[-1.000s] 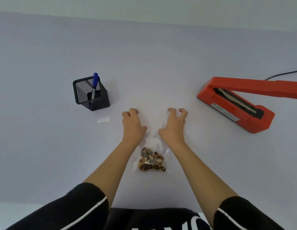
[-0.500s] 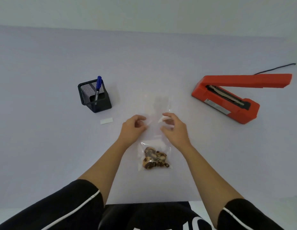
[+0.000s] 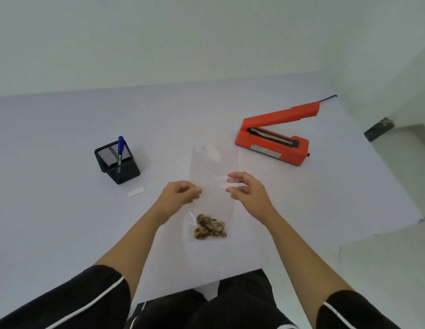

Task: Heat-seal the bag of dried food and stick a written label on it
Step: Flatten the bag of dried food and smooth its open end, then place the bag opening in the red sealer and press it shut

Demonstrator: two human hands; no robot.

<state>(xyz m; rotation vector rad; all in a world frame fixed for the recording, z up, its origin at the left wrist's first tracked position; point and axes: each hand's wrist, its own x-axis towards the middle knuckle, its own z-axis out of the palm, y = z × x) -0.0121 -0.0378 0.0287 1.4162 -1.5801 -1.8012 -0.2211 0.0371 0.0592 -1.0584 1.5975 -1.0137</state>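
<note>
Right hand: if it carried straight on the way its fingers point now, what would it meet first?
The right hand points left, fingers on the clear bag's edge. Straight on, it would likely cross the bag and meet the left hand gripping the opposite edge, though depth is unclear.

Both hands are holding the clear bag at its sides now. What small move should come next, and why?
Probably carry the bag right, laying its empty top across the open red sealer. The left hand and right hand pinch its sides, the dried food sits at the bottom, and the sealer's arm is raised.
</note>
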